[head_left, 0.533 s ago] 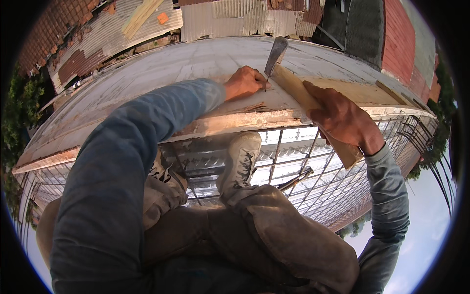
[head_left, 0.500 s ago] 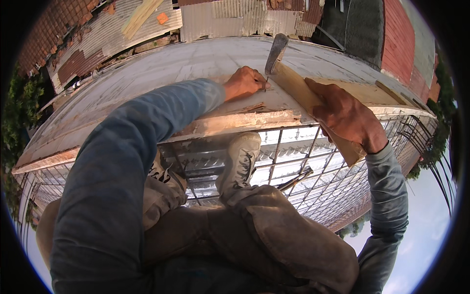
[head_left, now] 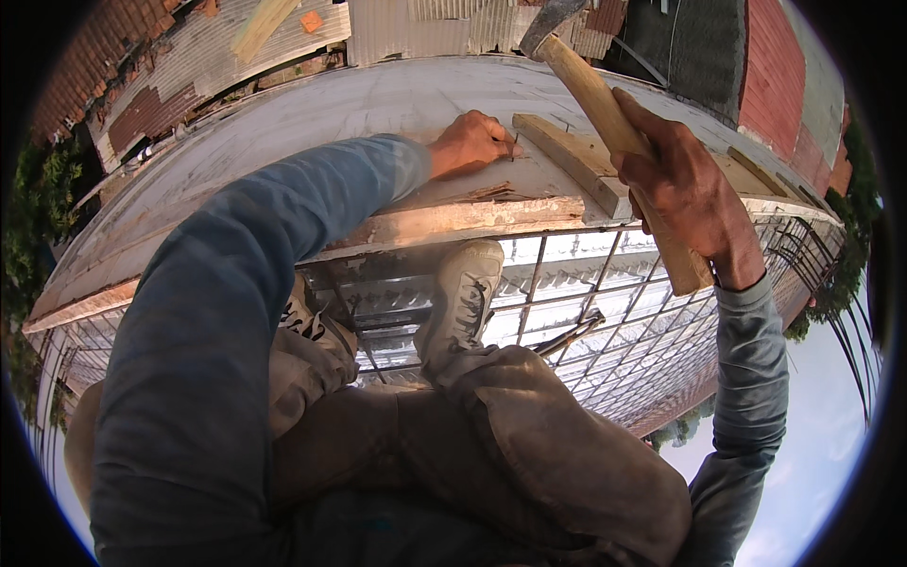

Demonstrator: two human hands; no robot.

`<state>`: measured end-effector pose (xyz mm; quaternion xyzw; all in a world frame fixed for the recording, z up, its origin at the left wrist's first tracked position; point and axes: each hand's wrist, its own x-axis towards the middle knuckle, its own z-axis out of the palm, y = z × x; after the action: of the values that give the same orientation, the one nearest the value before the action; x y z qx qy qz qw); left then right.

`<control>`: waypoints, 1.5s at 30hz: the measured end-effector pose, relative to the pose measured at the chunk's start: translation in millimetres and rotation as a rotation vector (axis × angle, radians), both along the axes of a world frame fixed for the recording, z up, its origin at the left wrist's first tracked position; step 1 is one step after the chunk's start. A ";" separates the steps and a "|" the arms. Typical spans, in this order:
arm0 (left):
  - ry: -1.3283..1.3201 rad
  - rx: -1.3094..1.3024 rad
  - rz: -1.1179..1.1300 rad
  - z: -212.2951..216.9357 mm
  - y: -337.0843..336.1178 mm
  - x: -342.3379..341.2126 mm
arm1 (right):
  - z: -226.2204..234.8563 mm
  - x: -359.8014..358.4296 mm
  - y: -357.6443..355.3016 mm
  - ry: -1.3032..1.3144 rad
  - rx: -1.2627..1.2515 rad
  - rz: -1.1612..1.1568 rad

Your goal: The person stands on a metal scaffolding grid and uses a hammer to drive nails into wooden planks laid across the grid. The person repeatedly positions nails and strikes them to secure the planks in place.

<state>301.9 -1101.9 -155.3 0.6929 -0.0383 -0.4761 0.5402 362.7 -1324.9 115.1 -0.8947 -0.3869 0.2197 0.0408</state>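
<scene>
My left hand point(head_left: 472, 144) rests on the grey formwork board point(head_left: 283, 123) and pinches a small nail point(head_left: 515, 146) upright beside a short wooden batten point(head_left: 576, 163). My right hand point(head_left: 685, 194) grips the wooden handle of a hammer point(head_left: 605, 104), raised above the batten, with its metal head near the top edge. Both sleeves are blue-grey.
A timber edge beam point(head_left: 453, 222) runs under the board. Below it lies a steel rebar grid point(head_left: 605, 312) over corrugated sheets, where my shoes point(head_left: 463, 302) stand. Corrugated roofs point(head_left: 189, 85) and a red wall point(head_left: 794, 85) lie beyond; trees and sky show at the rims.
The hammer has swung up and away from the nail, with my right hand lifted higher. My left hand stays on the nail.
</scene>
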 end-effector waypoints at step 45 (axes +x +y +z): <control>0.185 -0.063 -0.414 51.0 33.4 10.0 | 3.6 -28.0 10.1 0.349 -0.088 -0.596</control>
<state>311.9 -1068.4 -104.4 0.6065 -0.1449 -0.6369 0.4534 334.7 -1314.9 118.7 -0.9181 -0.0861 0.3644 0.1302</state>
